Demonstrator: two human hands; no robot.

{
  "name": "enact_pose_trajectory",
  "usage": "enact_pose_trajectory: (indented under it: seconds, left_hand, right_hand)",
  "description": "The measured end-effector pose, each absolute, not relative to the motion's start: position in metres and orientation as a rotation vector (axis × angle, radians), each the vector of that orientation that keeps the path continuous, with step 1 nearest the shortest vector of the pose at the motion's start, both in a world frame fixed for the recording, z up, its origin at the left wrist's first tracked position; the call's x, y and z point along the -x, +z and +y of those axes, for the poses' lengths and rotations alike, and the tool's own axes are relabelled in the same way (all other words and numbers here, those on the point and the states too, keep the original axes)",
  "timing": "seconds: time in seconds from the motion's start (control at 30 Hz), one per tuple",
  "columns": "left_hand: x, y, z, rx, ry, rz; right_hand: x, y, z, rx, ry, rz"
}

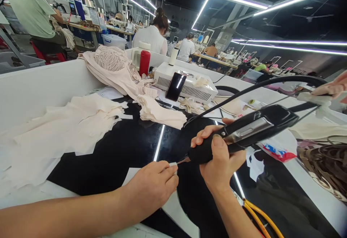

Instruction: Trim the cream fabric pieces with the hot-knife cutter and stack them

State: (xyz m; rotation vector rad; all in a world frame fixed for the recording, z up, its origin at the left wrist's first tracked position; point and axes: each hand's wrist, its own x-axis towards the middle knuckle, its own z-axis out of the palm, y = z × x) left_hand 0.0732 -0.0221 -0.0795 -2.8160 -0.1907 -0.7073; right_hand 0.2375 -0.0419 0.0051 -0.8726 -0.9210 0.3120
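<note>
Head view: in a sewing workshop, a worker's right hand point(221, 160) wraps its fingers firmly around a black handheld tool point(252, 128), its metal tip point(184, 159) angled down toward the left hand point(154, 182). The left fingers pinch a pale edge of fabric point(173, 164) right at that tip; whether the two touch cannot be told. A pale cut panel point(183, 212) lies partly under the left hand on the glossy black tabletop point(108, 162). Beyond, a smartphone point(175, 86) leans against a white vented machine box point(187, 84) topped by a white thread spool point(173, 56), with a red bottle point(144, 63) to its left, near a beige lace-cupped bra point(111, 64). Cream fabric pieces point(62, 126) spread across the table's left side; coiled brown straps point(325, 162) lie at right. At upper right, another person's hand point(334, 86) closes on pale cloth point(316, 99) near the tool's looping black cable point(284, 80). Seated co-workers point(151, 39) occupy the background beneath bright tube lights point(241, 0).
</note>
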Motion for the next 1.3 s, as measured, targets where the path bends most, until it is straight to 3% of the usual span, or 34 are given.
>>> enact_pose_trajectory:
  seconds: [1.3]
  left_hand:
    - [-0.0753,-0.0834,-0.0221,2.810,-0.763,-0.221]
  right_hand:
    - [-0.2289,0.0087,-0.0394,0.758,0.369,-0.903]
